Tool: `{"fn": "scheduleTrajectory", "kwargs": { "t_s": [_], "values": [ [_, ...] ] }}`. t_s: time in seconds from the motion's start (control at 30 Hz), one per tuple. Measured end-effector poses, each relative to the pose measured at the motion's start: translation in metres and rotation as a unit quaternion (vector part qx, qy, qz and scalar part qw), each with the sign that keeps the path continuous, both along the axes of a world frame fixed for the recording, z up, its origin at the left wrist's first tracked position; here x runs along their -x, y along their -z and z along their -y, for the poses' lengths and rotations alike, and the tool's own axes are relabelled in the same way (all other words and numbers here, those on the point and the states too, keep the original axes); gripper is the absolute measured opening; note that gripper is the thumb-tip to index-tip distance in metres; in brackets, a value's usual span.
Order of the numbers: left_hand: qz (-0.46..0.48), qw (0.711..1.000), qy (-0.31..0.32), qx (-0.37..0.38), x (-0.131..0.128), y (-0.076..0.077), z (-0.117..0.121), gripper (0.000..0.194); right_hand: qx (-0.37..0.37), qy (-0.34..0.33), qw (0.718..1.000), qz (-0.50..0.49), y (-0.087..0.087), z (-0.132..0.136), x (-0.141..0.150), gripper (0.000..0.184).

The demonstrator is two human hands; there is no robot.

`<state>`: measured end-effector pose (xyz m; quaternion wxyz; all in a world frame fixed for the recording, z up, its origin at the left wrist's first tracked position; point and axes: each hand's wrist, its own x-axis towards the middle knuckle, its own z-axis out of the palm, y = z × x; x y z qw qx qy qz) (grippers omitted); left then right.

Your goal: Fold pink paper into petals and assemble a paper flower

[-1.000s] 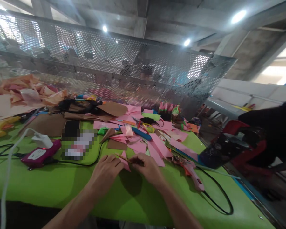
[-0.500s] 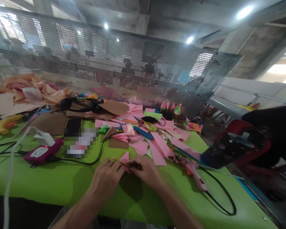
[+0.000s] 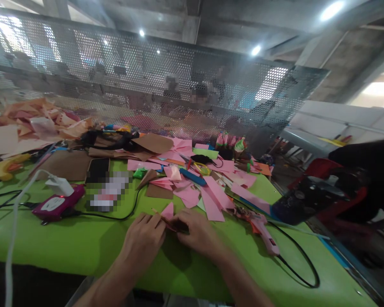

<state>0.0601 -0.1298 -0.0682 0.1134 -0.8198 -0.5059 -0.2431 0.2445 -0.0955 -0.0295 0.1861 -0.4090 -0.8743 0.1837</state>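
Just above the front part of the green tabletop, my left hand [image 3: 146, 234] and my right hand [image 3: 196, 233] meet with curled fingers. Between them is a small pink piece of paper or foam sheet [image 3: 168, 211], its pointed corner standing up past the fingertips. A thin, pale yellowish stick [image 3: 156, 212] pokes out beyond my left fingers and runs across the pink piece towards my right hand. My right fingers are bent around the near edge of the pink piece. Fingers hide most of both items.
A pink glue gun [image 3: 264, 232] with a looped black cord lies at right. Pink strips [image 3: 213, 198] and brown sheets [image 3: 72, 166] are heaped behind the hands. A purple power strip [image 3: 59, 204] and a phone [image 3: 97, 169] lie left. A dark jug [image 3: 302, 198] stands at the right edge.
My right fingers have curled further in over the pink piece, and less of it shows. My left hand has shifted very slightly; the stick still sticks out.
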Motion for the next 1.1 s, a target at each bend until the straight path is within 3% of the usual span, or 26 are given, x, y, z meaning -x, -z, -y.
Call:
{"fn": "scheduleTrajectory", "kwargs": {
  "t_s": [0.17,0.3,0.53,0.93,1.1],
  "values": [
    [0.001,0.999,-0.026,0.025,0.000,-0.006,0.001,0.014,0.001,-0.012,1.000,-0.012,0.006,-0.003,0.000,0.014],
    [-0.033,0.999,-0.028,0.028,0.002,-0.006,0.002,0.029,0.007,-0.007,1.000,-0.017,0.007,-0.003,-0.001,0.011],
    [-0.040,0.993,0.008,0.111,0.001,-0.008,0.000,0.021,0.043,0.013,0.997,-0.057,0.004,-0.002,-0.001,0.014],
    [-0.009,0.992,0.002,0.128,-0.002,-0.013,0.001,0.015,0.073,0.061,0.992,-0.083,0.002,-0.002,0.003,0.015],
    [-0.007,0.990,-0.010,0.138,-0.003,-0.015,0.002,0.014,0.008,0.081,0.995,-0.057,0.005,0.001,0.004,0.016]
  ]
}}
